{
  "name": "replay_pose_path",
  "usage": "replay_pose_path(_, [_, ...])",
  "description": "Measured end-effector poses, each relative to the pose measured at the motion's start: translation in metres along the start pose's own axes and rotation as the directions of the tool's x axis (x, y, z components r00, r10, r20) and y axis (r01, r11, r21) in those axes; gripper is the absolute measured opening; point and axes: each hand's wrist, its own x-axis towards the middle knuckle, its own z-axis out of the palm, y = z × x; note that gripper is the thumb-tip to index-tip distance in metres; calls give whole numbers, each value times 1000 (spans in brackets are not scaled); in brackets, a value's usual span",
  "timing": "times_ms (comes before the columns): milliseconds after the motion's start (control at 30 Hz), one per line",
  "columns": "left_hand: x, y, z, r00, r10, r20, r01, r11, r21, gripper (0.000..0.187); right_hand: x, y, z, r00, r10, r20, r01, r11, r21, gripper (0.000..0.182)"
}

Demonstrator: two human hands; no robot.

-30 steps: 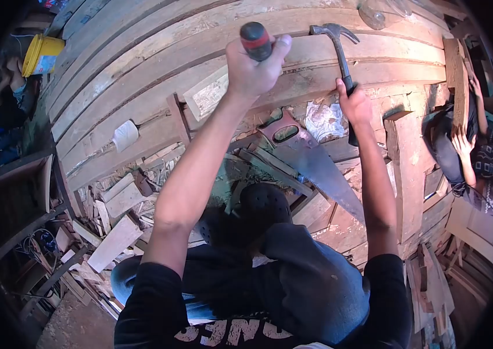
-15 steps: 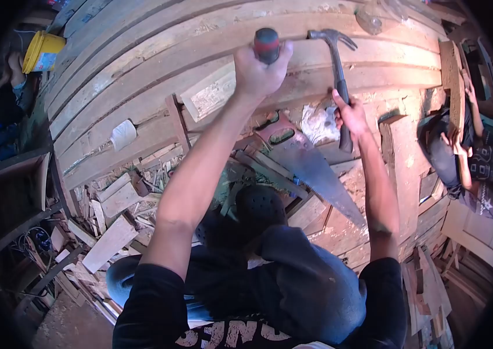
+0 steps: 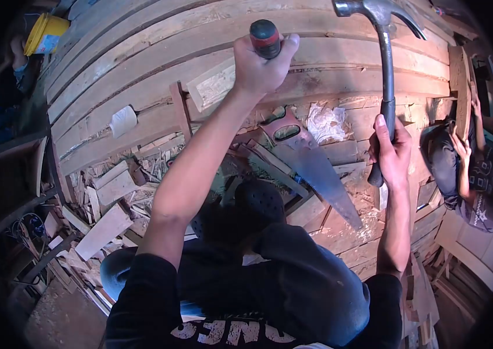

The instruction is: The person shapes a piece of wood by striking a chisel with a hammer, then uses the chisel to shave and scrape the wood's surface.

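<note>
My left hand (image 3: 260, 70) is closed round a black tool handle with a red band (image 3: 265, 38), held upright over the wooden boards (image 3: 171, 64); the tool's lower end is hidden by the hand. My right hand (image 3: 395, 150) grips the dark handle of a claw hammer (image 3: 386, 64), whose metal head is raised near the top edge. Between my forearms lies a handsaw (image 3: 325, 177) with a reddish handle. Just beyond my left wrist a pale wood block (image 3: 214, 86) rests on the boards.
A white roll (image 3: 123, 121) lies on the boards at left, with wood scraps (image 3: 107, 230) below it. Crumpled white material (image 3: 326, 123) is beside the saw. A yellow bucket (image 3: 46, 35) stands at upper left. People sit at far left and far right (image 3: 482, 180).
My right hand has lifted the hammer up and to the right, nearer the camera. My left hand stays on the handle, almost in the same place.
</note>
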Motion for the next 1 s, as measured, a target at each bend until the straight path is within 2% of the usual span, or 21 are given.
replay_pose_path(133, [-3, 2, 1, 998, 38, 40, -38, 999, 6, 27, -4, 7, 4, 999, -9, 40, 13, 996, -92, 26])
replay_pose_path(233, [-5, 9, -1, 986, 165, 24, -166, 985, 37, 28, -7, 4, 2, 999, -1, 49, 7, 992, -122, 26])
replay_pose_path(400, [-7, 7, -2, 988, 151, 40, -153, 987, 57, 28, -9, 10, 1, 999, -21, 44, 30, 975, -221, 26])
replay_pose_path(533, [-9, 6, -2, 994, 111, 19, -111, 994, -13, 27, -13, 2, 7, 999, 18, 34, -11, 978, -207, 26])
replay_pose_path(600, [-9, 1, -2, 992, 115, 44, -116, 993, 11, 26, -15, -4, 12, 1000, 20, 4, -19, 988, -153, 27])
replay_pose_path(667, [-13, -1, 4, 1000, -9, -19, 8, 999, -48, 24, -16, -3, 11, 1000, 21, -9, -22, 986, -164, 27])
replay_pose_path(733, [-13, 3, 4, 1000, -9, -8, 9, 1000, -16, 23, -19, -7, 11, 1000, -9, 21, 12, 983, -184, 27])
replay_pose_path(800, [-3, 2, 2, 987, 150, 54, -147, 988, -43, 25, -22, -13, 7, 999, -45, 28, 50, 977, -208, 27])
replay_pose_path(833, [-3, 3, 2, 985, 167, 47, -165, 985, -42, 25, -26, -19, 6, 999, -43, 15, 45, 974, -220, 26])
replay_pose_path(900, [-9, 11, 5, 995, 87, 39, -90, 994, 69, 25, -35, -37, 5, 999, -39, -9, 36, 977, -208, 23])
replay_pose_path(1000, [-13, 8, 10, 1000, 29, 9, -28, 1000, -11, 24, -44, -47, -6, 970, -243, -11, 224, 911, -347, 21])
